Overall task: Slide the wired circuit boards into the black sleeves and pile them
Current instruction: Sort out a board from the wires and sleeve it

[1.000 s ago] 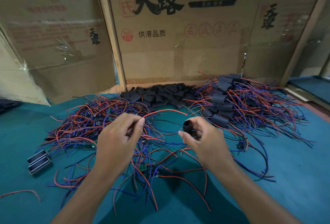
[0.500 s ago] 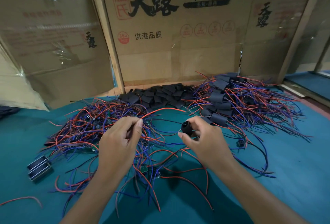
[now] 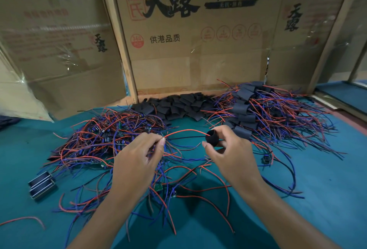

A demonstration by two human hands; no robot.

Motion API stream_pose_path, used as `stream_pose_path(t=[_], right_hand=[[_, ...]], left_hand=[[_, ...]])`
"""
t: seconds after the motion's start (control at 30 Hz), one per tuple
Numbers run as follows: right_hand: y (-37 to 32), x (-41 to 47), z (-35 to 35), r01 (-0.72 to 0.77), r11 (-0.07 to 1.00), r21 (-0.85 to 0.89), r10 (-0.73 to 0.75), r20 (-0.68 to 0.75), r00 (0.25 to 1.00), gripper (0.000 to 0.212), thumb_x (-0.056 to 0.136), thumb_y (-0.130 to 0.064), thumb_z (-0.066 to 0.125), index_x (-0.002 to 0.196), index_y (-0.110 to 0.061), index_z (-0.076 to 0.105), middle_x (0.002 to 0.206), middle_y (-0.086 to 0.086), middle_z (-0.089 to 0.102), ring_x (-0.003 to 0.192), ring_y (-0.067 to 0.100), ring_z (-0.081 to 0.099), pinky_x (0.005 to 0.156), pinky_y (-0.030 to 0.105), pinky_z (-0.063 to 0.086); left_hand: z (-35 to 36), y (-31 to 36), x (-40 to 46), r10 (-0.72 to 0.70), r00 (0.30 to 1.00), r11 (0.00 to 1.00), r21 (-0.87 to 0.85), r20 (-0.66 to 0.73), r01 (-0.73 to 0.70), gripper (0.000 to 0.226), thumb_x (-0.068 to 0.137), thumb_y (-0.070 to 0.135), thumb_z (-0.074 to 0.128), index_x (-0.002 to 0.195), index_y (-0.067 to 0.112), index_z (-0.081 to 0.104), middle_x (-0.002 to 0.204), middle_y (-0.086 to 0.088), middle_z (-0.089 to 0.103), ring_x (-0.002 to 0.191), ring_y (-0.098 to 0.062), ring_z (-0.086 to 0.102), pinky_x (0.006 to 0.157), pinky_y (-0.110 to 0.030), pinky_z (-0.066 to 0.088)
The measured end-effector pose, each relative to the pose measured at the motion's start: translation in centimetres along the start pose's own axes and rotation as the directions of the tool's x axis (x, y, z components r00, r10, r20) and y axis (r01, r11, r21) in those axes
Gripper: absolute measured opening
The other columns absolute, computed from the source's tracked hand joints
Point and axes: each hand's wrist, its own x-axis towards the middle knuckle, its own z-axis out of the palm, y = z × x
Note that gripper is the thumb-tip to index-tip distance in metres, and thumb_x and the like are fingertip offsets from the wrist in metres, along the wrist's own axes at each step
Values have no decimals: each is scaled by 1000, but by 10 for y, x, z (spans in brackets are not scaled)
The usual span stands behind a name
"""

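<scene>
My right hand (image 3: 231, 155) holds a black sleeve (image 3: 212, 139) with its round mouth turned toward my left hand. My left hand (image 3: 139, 159) pinches a bundle of wires; a red wire (image 3: 186, 130) and a black wire arc from its fingertips into the sleeve's mouth. The board on these wires is hidden by my left fingers. A tangle of unsleeved wired boards (image 3: 103, 141) lies at the left. Empty black sleeves (image 3: 178, 105) are heaped at the back centre. Sleeved boards (image 3: 258, 113) are piled at the right.
Green cloth (image 3: 317, 189) covers the table. Two small black rectangular parts (image 3: 41, 185) lie at the left edge. Loose boards and wires (image 3: 168, 189) lie under my hands. Cardboard boxes (image 3: 194, 36) wall off the back. A stray red wire (image 3: 23, 220) lies at front left.
The red and black wire ends have reached the sleeve's mouth. Both hands stayed in nearly the same place.
</scene>
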Motion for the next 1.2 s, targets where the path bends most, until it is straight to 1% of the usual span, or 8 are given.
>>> stream_pose_path(t=[0.23, 0.33, 0.67, 0.8, 0.9, 1.0, 1.07, 1.2], right_hand=[[-3, 2, -5, 183, 953, -241, -164, 96, 982, 32, 87, -14, 69, 119, -12, 64, 106, 4, 65, 89, 26, 63, 75, 44, 52], [-1, 4, -10, 213, 924, -317, -172, 152, 973, 38, 90, -17, 66, 127, -12, 60, 113, 5, 62, 95, 30, 61, 77, 44, 50], [-4, 5, -12, 350, 872, -343, -239, 324, 915, 37, 90, -22, 67, 127, -15, 62, 111, 5, 65, 100, 29, 63, 80, 41, 51], [-12, -1, -8, 400, 842, -361, -299, 303, 905, 36, 84, -22, 72, 118, -14, 65, 102, 4, 70, 90, 30, 63, 76, 37, 50], [-18, -5, -4, 440, 843, -309, -336, 337, 880, 28, 84, -27, 65, 109, -15, 65, 96, 1, 68, 85, 26, 62, 71, 35, 50], [-13, -4, -2, 371, 916, -149, -293, 383, 876, 29, 90, -24, 62, 118, -14, 62, 104, 3, 62, 92, 24, 59, 80, 35, 47], [-10, -4, -1, 333, 936, -117, -267, 384, 884, 30, 90, -17, 66, 120, -11, 62, 106, 6, 60, 94, 23, 57, 83, 28, 42], [-3, 1, -4, 308, 942, -137, -234, 390, 890, 33, 90, -12, 67, 122, -11, 62, 109, 6, 59, 99, 24, 56, 86, 28, 41]], left_hand=[[0, 1, -1, 142, 987, 985, 91, 72, -148, 29, 98, 40, 43, 87, 26, 66, 75, 13, 54, 63, -9, 52, 53, -29, 44], [1, 0, -1, 156, 983, 985, 53, 101, -162, 29, 98, 41, 43, 86, 27, 66, 76, 13, 55, 65, -10, 54, 53, -36, 47], [-4, 6, 1, 109, 990, 993, 25, 89, -112, 25, 96, 43, 46, 83, 30, 63, 74, 20, 49, 67, -4, 47, 59, -23, 37], [-2, 10, -4, 44, 956, 996, -90, 290, -18, 14, 88, 36, 54, 102, 35, 57, 81, 25, 55, 70, -1, 52, 62, -19, 39], [2, 10, -5, -2, 898, 980, -177, 440, 89, 38, 88, 16, 59, 110, 39, 39, 88, 16, 54, 67, -6, 52, 59, -19, 37], [1, 12, -2, 55, 902, 974, -220, 428, 45, 34, 90, 3, 62, 104, 31, 48, 88, 11, 58, 62, -2, 49, 58, -12, 34], [-3, 16, 1, 140, 916, 975, -216, 376, -60, 30, 87, -4, 65, 100, 22, 63, 88, 9, 59, 72, -2, 52, 66, -10, 36], [-3, 19, 2, 216, 923, 967, -200, 319, -157, 31, 85, 0, 74, 114, 10, 74, 97, -4, 59, 85, -4, 51, 78, -3, 33]])
